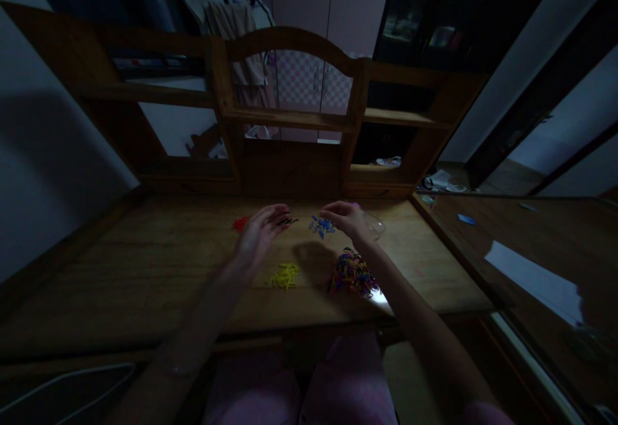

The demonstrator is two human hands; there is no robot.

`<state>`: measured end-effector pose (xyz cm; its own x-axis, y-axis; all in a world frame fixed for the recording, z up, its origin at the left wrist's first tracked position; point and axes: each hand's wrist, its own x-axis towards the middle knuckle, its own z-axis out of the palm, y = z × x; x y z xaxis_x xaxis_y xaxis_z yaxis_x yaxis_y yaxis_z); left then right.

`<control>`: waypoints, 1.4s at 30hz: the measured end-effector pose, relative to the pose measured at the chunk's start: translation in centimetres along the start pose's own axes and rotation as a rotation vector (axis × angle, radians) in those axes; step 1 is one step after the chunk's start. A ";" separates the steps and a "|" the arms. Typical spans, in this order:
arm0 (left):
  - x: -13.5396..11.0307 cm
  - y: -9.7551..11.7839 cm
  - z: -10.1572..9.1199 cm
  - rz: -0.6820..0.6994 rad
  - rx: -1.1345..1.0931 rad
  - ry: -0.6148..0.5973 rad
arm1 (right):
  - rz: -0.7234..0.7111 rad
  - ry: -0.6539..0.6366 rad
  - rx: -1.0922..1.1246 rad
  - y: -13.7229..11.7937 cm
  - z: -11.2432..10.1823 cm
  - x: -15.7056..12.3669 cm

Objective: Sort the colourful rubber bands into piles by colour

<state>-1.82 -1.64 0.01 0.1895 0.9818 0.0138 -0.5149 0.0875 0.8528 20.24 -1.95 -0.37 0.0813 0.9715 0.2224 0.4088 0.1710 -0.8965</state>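
My left hand (261, 233) hovers over the wooden desk with its fingers loosely curved and apart, beside a few small black pieces (288, 221). My right hand (348, 220) reaches in from the right, fingertips drawn together at a small pile of blue clip-like pieces (322, 225); what they pinch, if anything, is too small to make out. Red pieces (240, 223) lie partly behind my left hand. Nearer to me is a pile of yellow pieces (284, 275). A larger heap of mixed-colour pieces (352, 273) sits beneath my right forearm.
A clear plastic container (374, 224) is partly hidden behind my right wrist. The wooden desk (183, 257) has a raised shelf unit (290, 119) along its back. To the right, a lower brown surface holds a white paper sheet (535, 280) and a small blue card (466, 219).
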 end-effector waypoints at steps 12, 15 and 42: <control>-11.1 -1.5 -5.3 0.178 0.720 0.335 | -0.313 -0.222 -0.634 0.1 8.3 5.7; -13.5 -3.0 -6.3 0.234 0.869 0.356 | -0.431 -0.284 -0.860 1.4 6.4 3.9; -14.0 -5.1 -7.5 0.213 1.054 0.279 | -0.267 0.041 -0.553 3.1 -9.1 -5.9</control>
